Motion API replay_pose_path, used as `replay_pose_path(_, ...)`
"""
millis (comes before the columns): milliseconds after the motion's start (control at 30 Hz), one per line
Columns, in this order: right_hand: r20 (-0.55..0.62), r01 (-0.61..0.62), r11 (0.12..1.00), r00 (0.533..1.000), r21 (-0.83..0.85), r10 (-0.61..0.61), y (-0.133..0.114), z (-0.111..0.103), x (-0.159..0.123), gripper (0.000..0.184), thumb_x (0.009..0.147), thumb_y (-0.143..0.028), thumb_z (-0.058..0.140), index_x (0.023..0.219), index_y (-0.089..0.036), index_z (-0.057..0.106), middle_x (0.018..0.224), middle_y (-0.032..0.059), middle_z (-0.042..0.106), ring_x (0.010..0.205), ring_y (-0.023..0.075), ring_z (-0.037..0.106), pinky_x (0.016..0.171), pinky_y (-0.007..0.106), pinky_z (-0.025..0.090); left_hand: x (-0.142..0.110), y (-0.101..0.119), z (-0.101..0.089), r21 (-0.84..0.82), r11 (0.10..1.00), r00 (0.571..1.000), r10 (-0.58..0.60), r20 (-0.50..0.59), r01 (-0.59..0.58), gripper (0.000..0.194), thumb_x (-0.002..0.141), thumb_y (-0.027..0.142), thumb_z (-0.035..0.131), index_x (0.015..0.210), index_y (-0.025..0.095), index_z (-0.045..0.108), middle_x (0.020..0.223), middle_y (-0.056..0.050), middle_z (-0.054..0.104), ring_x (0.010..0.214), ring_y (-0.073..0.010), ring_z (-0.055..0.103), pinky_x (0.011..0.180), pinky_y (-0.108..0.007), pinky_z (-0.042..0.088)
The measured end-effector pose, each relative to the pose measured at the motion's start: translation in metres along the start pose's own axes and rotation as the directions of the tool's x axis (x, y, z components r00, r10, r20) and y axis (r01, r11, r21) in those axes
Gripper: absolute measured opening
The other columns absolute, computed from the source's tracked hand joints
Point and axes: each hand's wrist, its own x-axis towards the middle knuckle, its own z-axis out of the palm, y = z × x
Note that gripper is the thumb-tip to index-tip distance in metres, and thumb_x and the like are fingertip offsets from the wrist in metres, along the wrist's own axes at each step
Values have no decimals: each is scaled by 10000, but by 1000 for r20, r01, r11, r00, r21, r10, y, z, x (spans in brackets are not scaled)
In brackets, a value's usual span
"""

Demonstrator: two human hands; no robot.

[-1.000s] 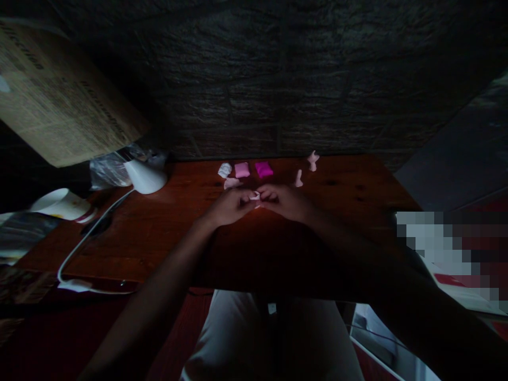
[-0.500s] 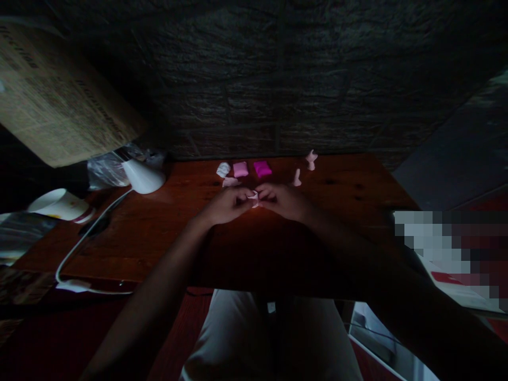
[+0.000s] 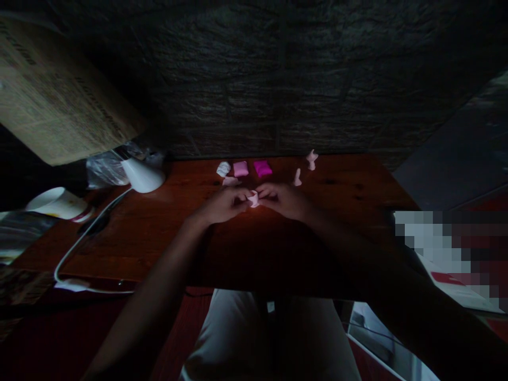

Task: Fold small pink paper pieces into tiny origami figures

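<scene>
Between my fingertips is a small piece of pale pink modelling clay (image 3: 253,199), shaped like a little cup. My left hand (image 3: 227,203) pinches it from the left, and my right hand (image 3: 284,200) grips its other side. Just beyond my left hand lie a flat pale pink scrap of clay (image 3: 231,181), a white lump (image 3: 223,169) and a light pink block (image 3: 240,169). A magenta block (image 3: 262,169) rests to their right. Past my right hand stand two pale pink clay shapes, a slim upright one (image 3: 297,177) and a taller flared one (image 3: 312,159).
A white lamp base (image 3: 145,177) with a newsprint shade (image 3: 59,90) stands on the wooden table (image 3: 159,238) at the left. Its white cord (image 3: 75,248) runs over the front edge. A paper cup (image 3: 57,202) lies tipped beside it. A dark brick wall (image 3: 254,79) rises behind.
The clay piece has turned slightly between my fingers, so more of its pale side shows. Both hands remain in nearly the same place.
</scene>
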Motion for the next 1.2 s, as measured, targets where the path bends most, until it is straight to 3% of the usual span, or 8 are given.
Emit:
replay_pose_path(467, 15, 17, 999, 1000, 37, -17, 3, 1, 0, 211, 874, -110, 685, 1060, -199, 732, 1038, 71, 801, 961, 209, 759, 887, 355, 572, 1, 3, 3, -41, 999, 1000, -18, 11, 18, 113, 891, 218, 593, 931, 161, 682, 763, -12, 669, 693, -141, 598, 661, -263, 447)
replay_pose_path(667, 15, 36, 999, 999, 30, -36, 3, 1, 0, 171, 882, -125, 683, 1031, -197, 725, 1027, 65, 800, 952, 204, 759, 877, 347, 573, 4, 4, 9, -52, 999, 999, 5, -50, -8, 95, 886, 229, 593, 883, 170, 667, 742, 1, 662, 673, -138, 596, 652, -261, 448)
replay_pose_path(833, 5, 36, 999, 999, 13, -36, 5, 3, 1, 175, 868, -109, 691, 1015, -201, 717, 1022, 60, 801, 943, 206, 761, 865, 352, 580, 7, 7, 12, -22, 998, 997, 49, -63, -51, 124, 912, 249, 589, 856, 175, 671, 798, -17, 697, 733, -149, 608, 714, -282, 463)
replay_pose_path(1200, 56, 15, 999, 998, 45, -18, 5, -4, 0, 268, 839, -76, 682, 1076, -198, 719, 1051, 66, 801, 957, 212, 758, 874, 362, 577, 7, 7, 15, 98, 995, 996, -9, -85, 18, 132, 900, 251, 603, 834, 175, 688, 747, -10, 676, 675, -145, 569, 668, -283, 423)
